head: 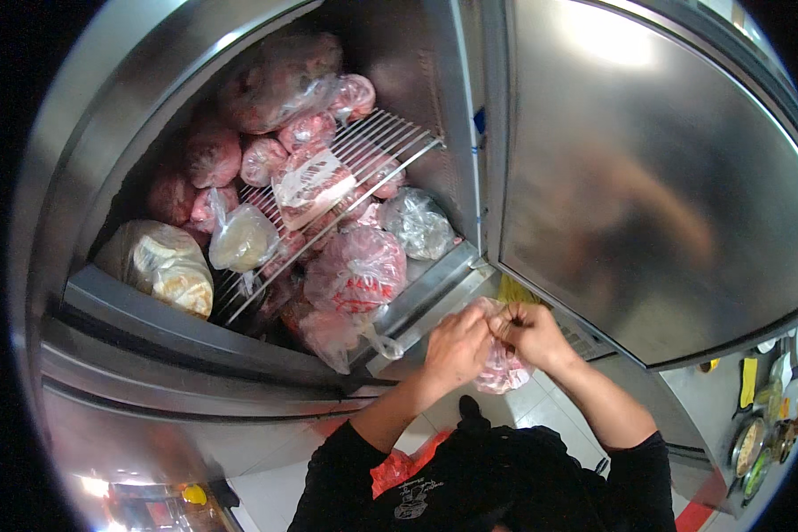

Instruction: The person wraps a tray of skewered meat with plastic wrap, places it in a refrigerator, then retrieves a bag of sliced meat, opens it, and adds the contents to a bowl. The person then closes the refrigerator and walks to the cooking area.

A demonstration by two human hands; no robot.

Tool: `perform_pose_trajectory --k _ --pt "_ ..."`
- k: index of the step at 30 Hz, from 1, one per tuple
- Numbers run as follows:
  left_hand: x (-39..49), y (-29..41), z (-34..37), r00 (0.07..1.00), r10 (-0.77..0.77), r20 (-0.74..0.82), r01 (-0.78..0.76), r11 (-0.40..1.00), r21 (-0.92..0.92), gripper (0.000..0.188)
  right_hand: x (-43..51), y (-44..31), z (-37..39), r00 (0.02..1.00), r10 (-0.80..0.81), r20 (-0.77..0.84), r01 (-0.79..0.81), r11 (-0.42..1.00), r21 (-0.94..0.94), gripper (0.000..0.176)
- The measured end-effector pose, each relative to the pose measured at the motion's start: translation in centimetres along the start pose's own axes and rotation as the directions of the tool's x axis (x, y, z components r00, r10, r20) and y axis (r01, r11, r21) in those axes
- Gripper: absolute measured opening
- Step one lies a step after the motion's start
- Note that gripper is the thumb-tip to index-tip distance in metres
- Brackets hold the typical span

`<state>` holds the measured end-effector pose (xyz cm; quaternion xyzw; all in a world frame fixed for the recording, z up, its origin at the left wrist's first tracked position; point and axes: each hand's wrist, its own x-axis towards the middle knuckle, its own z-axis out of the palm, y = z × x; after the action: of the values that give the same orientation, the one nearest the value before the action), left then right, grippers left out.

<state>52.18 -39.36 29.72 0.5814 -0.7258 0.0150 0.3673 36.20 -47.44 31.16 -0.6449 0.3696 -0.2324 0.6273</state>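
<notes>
Both of my hands grip the gathered top of a clear plastic bag of meat [504, 374] in front of my body. My left hand [461, 346] holds the bag's neck from the left, and my right hand [532, 334] pinches it from the right with fingers curled. The bag hangs below my fingers; the fingertips partly hide its neck. Just beyond stands a steel refrigerator or freezer with its door [638, 199] swung out to the right. Inside, a wire shelf [399, 136] bears a slab of marbled meat [314, 183] and several bagged meat pieces.
Under the shelf's front edge sit a bag with red print [356, 269] and a silvery clear bag [417, 224]. A large wrapped pale bundle [173, 266] lies at the left. A red plastic bag [405, 465] is by my body. Food bowls [749, 447] stand on a counter at right.
</notes>
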Motion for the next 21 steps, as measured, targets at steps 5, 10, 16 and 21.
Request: perform_pose_trajectory --k 5,10,16,21 --pt "-5.7 5.6 5.9 0.963 0.107 0.247 -0.123 0.991 0.051 0.026 -8.7 6.7 -3.5 0.997 -0.075 0.012 0.076 0.978 -0.194 0.013" --pt "-11.7 11.2 11.2 0.935 0.060 0.349 -0.079 0.996 0.039 0.016 -23.1 7.8 -16.3 0.860 -0.411 -0.303 0.358 0.908 -0.218 0.010" --pt "-22.0 18.4 15.3 0.887 -0.203 0.415 0.165 0.978 0.126 0.014 -27.5 8.5 -35.0 0.424 -0.372 -0.826 0.273 0.922 -0.275 0.075" --pt "-28.3 20.6 14.3 0.782 -0.401 0.477 0.226 0.896 0.382 0.021 -25.2 11.4 -32.9 0.708 -0.363 -0.606 0.287 0.932 -0.223 0.080"
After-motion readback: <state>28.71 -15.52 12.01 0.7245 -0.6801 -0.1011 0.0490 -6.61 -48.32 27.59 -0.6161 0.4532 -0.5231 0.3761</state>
